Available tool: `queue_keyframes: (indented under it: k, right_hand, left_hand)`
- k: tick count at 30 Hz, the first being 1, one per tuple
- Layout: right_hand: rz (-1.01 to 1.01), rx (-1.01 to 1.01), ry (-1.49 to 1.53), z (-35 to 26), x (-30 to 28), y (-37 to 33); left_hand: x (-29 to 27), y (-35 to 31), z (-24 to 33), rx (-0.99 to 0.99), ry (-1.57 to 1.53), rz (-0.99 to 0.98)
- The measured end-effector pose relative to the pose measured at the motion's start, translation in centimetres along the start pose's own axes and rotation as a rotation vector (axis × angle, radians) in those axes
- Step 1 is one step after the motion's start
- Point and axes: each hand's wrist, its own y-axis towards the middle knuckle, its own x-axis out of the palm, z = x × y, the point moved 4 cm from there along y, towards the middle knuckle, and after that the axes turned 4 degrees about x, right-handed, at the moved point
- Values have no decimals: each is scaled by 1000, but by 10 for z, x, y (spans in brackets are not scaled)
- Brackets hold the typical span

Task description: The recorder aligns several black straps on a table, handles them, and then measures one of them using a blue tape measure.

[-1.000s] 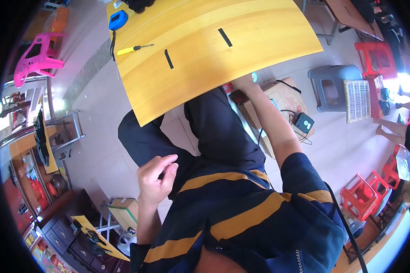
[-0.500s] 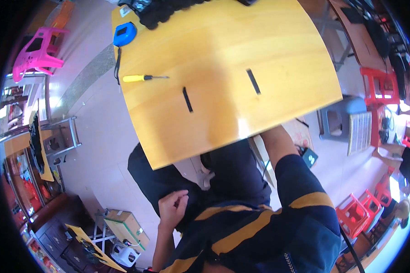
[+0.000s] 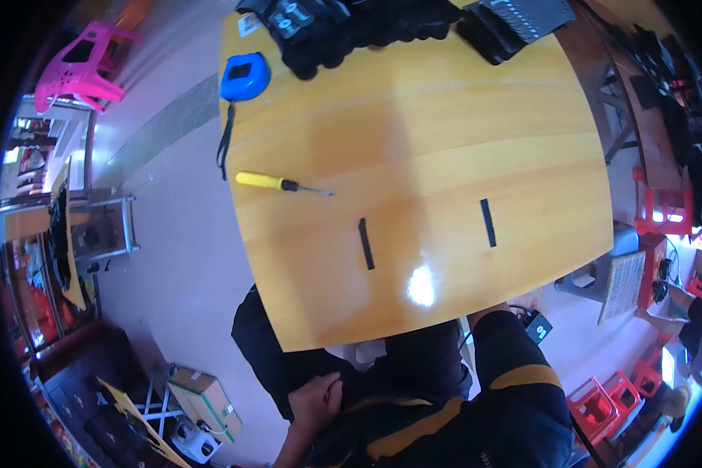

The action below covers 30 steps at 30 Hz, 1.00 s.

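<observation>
My left hand (image 3: 317, 402) rests near my lap below the table's front edge, its fingers curled in with nothing visible in them. My right forearm (image 3: 487, 312) reaches under the yellow wooden tabletop (image 3: 444, 171), which hides that hand. Two short black strips lie apart on the wood, a left strip (image 3: 366, 243) and a right strip (image 3: 487, 223). Beyond the left one is a yellow-handled screwdriver (image 3: 264, 181), its shaft pointing right. A blue tape measure (image 3: 246, 76) with a black strap lies at the left edge.
Black gloves (image 3: 327, 35) lie along the far edge, beside a stack of grey and black items (image 3: 515, 27). A pink stool (image 3: 86, 66) stands far left, a grey stool (image 3: 585, 281) to the right, and red stools (image 3: 600, 405) at lower right. A cardboard box (image 3: 203, 398) is at lower left.
My view has shifted, so the tabletop sits lower and the gloves and stack at its far edge show more. My left hand stays curled; the right stays under the table.
</observation>
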Motion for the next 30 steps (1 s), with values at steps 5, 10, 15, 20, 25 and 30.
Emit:
queue_keyframes:
  k: [5, 10, 15, 20, 25, 30]
  right_hand:
    - [-2, 167, -57, 23, -46, 61]
    - [71, 347, -103, -4, -33, 92]
    - [151, 441, -107, -10, -32, 50]
    - [371, 627, 82, -45, -69, -64]
    - [658, 402, 220, -130, -125, -165]
    - [718, 163, 245, -195, -128, -191]
  left_hand:
    - [8, 7, 7, 86, -30, 15]
    - [14, 6, 9, 213, -1, 75]
    - [17, 3, 20, 378, 18, 97]
    - [17, 6, 40, 444, -139, 56]
    - [22, 14, 113, 703, -146, 117]
    - [32, 3, 182, 933, -37, 169]
